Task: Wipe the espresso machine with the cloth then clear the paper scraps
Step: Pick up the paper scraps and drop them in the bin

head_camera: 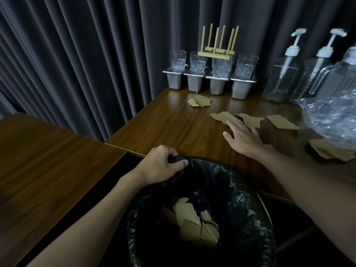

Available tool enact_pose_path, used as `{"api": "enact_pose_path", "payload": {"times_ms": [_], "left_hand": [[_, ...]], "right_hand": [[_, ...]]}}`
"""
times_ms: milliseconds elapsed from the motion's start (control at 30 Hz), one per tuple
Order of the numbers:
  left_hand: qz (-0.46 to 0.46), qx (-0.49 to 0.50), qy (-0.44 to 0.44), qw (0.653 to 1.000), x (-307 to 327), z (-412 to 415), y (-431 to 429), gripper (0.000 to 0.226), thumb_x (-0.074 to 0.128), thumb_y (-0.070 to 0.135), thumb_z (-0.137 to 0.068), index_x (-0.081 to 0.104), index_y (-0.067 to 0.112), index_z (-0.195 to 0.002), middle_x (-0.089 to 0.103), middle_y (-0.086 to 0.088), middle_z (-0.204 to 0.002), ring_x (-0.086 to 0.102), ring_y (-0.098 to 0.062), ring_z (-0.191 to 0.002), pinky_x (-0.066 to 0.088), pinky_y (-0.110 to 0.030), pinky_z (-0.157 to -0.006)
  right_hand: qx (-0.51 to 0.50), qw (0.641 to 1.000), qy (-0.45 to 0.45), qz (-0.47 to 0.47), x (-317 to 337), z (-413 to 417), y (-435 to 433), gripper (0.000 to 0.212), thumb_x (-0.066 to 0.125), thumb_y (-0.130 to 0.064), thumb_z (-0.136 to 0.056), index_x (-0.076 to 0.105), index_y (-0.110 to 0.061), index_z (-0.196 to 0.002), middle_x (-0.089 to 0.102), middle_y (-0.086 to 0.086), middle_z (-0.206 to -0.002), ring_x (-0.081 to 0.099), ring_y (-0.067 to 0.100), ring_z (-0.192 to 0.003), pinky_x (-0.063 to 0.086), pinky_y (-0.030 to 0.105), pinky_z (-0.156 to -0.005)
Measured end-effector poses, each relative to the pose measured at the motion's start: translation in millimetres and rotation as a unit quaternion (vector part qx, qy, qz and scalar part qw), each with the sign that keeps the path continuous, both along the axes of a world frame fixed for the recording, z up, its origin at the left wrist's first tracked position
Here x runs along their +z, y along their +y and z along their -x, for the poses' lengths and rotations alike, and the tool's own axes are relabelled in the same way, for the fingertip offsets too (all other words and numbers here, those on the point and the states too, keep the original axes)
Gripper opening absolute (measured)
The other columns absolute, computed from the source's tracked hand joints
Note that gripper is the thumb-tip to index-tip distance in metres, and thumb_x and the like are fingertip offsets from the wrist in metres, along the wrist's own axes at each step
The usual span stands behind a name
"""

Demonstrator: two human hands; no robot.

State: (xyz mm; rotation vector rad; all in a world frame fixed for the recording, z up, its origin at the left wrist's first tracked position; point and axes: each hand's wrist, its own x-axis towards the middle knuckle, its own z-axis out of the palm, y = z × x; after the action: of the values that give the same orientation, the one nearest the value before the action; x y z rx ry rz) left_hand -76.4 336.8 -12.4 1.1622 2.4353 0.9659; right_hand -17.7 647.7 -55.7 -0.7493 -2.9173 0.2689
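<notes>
left hand [161, 164]: grip pinched on the bin liner [194, 170] rim, keeping it open at the table [173, 128] edge
right hand [243, 138]: open, empty, reaching for the paper scraps [227, 117] beyond the liner
some scraps: already inside

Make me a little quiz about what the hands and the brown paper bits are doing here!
1. True or false: the left hand grips the black bin liner.
2. Which is the right hand reaching toward? A) glass tumblers B) paper scraps on the table C) pump bottles
3. Fill in: some scraps already lie inside the ____.

Key: 1 true; 2 B; 3 bin.
</notes>
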Motion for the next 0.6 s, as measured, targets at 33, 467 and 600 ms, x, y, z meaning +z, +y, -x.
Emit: {"api": "enact_pose_path", "payload": {"times_ms": [33,467,600], "left_hand": [[0.002,-0.002,0.006,1.000,-1,0,0,0.029,0.068,0.041,-0.092,0.071,0.013,-0.084,0.072,-0.003,-0.076,0.068,-0.011,-0.064,0.052,-0.032,-0.054],[0.019,-0.015,0.044,0.999,-15,2,4,0.032,0.068,0.048,-0.090,0.069,0.017,-0.079,0.070,0.002,-0.077,0.066,-0.010,-0.069,0.049,-0.029,-0.059],[0.027,-0.010,0.056,0.998,-16,4,2,0.035,0.068,0.050,-0.090,0.068,0.017,-0.078,0.065,0.004,-0.071,0.061,-0.008,-0.063,0.037,-0.021,-0.054]], "right_hand": [[-0.001,1.000,0.004,-0.004,0,-2,-3,0.059,0.026,-0.054,-0.101,0.018,-0.027,-0.154,0.020,-0.002,-0.160,0.017,0.019,-0.148,0.012,0.048,-0.119],[0.040,0.990,0.118,0.063,4,-36,-31,0.013,0.052,-0.039,-0.097,0.053,-0.027,-0.103,0.053,-0.004,-0.118,0.052,0.019,-0.112,0.035,0.043,-0.103],[-0.005,0.986,0.112,0.125,10,-40,-32,0.049,0.066,-0.042,-0.087,0.046,-0.023,-0.128,0.050,0.001,-0.126,0.048,0.021,-0.120,0.033,0.046,-0.107]]}}
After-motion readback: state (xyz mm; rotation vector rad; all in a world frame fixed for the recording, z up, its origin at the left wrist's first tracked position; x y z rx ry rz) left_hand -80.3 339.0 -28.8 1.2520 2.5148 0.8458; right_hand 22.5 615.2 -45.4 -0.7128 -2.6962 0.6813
